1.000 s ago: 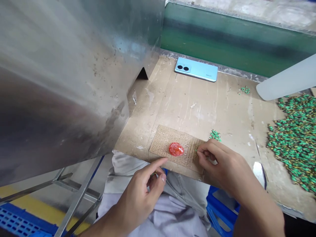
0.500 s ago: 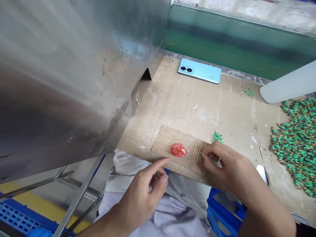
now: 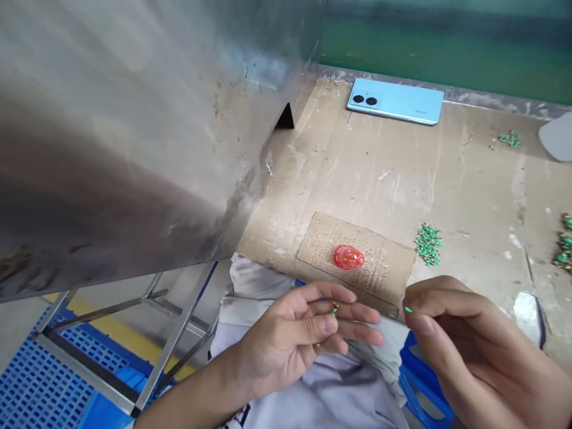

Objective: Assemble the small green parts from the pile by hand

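My left hand (image 3: 304, 333) is held palm up in front of the table edge, fingers partly stretched. Its thumb presses a tiny green-and-yellow piece (image 3: 334, 310) against the fingers, and another yellow bit shows lower in the palm. To the right, my right hand (image 3: 473, 345) pinches a tiny green piece (image 3: 408, 310) between thumb and forefinger; most of that piece is hidden. Beyond the hands, a glossy red blob (image 3: 348, 257) sits on a cardboard piece (image 3: 384, 247). A small pile of green pieces (image 3: 429, 243) lies just right of the cardboard.
A light-blue phone (image 3: 397, 102) lies at the back. A large metal panel (image 3: 147, 137) rises on the left. More green pieces (image 3: 509, 139) lie far right, near a whitish object (image 3: 558, 137); a larger heap (image 3: 565, 244) is cut off at the right edge.
My right hand has drawn back from the cardboard towards me, still pinching the green piece. My left hand has moved right and turned palm up, its fingers opening out. The view has shifted.
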`<state>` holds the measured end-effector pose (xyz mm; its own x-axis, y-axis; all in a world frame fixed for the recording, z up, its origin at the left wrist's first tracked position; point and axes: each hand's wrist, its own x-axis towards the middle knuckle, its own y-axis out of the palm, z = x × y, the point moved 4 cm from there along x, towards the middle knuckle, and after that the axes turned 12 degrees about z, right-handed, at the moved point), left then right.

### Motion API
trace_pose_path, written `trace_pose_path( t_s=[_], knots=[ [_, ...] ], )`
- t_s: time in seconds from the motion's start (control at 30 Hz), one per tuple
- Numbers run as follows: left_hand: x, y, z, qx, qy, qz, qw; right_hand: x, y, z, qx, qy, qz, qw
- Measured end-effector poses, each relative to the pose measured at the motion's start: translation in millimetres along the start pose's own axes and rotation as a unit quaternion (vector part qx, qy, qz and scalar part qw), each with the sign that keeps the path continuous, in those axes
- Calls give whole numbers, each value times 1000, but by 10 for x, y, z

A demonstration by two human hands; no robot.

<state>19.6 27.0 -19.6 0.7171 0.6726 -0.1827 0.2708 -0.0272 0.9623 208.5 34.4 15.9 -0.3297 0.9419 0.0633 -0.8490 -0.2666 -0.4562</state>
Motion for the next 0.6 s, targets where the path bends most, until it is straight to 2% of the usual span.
trace_pose_path(
  t_s=[0.13,0.23,0.33,0.43,0.6],
  knots=[
    [-3,-39,47,-12,-6,-16,1000,-26,93,-16,31,-8,-8,999],
    [8,-97,62,-16,-4,-43,999,-43,126,-20,52,-48,-30,997],
    [18,-132,64,-33,-5,-25,999,-72,146,-29,68,-81,-46,993],
    [6,-143,56,-68,1,-7,998,-109,152,-62,74,-81,-58,992],
    [-20,-116,40,-76,-3,-23,997,-155,147,-111,74,-85,-72,991]
  ],
)
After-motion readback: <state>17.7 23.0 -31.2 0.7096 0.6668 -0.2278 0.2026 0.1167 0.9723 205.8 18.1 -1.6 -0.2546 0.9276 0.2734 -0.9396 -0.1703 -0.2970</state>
